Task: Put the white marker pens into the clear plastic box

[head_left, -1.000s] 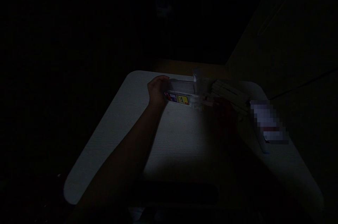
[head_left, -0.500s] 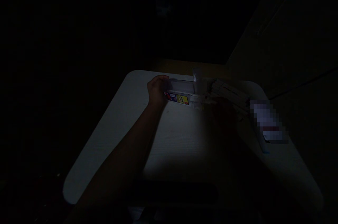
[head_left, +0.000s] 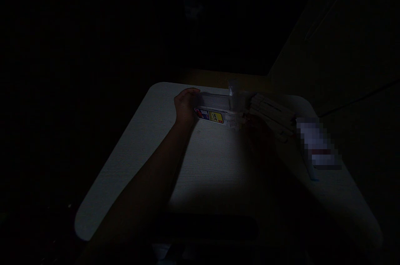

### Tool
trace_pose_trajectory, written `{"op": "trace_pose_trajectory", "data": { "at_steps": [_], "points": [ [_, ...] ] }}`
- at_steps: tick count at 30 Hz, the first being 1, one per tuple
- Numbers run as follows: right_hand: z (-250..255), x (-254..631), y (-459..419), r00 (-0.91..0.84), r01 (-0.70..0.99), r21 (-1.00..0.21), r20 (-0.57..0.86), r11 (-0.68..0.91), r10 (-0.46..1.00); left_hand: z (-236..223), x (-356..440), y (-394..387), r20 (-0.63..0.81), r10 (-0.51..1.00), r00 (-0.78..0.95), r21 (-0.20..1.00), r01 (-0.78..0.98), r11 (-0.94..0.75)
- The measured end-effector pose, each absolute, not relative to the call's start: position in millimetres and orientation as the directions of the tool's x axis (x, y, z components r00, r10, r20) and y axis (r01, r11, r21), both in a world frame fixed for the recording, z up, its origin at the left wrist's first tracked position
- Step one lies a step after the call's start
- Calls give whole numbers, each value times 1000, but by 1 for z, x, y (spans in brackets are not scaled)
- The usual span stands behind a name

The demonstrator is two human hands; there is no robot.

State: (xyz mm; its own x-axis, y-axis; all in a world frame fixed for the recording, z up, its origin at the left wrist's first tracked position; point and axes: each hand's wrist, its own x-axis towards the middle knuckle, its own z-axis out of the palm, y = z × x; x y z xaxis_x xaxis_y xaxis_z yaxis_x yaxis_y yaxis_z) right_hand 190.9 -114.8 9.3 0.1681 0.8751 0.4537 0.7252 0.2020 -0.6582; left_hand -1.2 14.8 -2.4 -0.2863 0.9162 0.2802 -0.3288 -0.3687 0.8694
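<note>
The scene is very dark. My left hand [head_left: 185, 106] is curled around the left end of a long clear plastic box [head_left: 215, 108] with a yellow, blue and red label, lying on a white table [head_left: 140, 152]. My right hand [head_left: 261, 133] is a dim shape in shadow at the box's right end, just in front of a pile of pale sticks [head_left: 271, 113]. Its fingers cannot be made out.
A blurred white object [head_left: 317, 144] lies on the table at the right, past the sticks. A small clear upright piece [head_left: 233, 90] stands behind the box. The surroundings beyond the table are black.
Almost nothing moves. The dark right hand has shifted slightly up toward the box's right end; the left hand keeps its hold.
</note>
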Motion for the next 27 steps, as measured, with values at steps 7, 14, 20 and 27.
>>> {"op": "trace_pose_trajectory", "data": {
  "at_steps": [7, 14, 20, 27],
  "points": [
    [7, 198, -113, 181, 723, -665, 444, 187, 878, 2, -2, 14, 277, 913, -301, 874, -315, -369],
    [9, 196, -115, 98, 740, -630, 449, 237, 888, -2, -2, 16, 272, 914, -302, 871, -326, -367],
    [6, 199, -112, 49, 766, -588, 457, 260, 888, -1, -2, 16, 288, 906, -309, 871, -308, -382],
    [9, 213, -107, -26, 964, -219, 491, 152, 871, 0, -2, 15, 293, 906, -307, 879, -287, -381]
  ]
}}
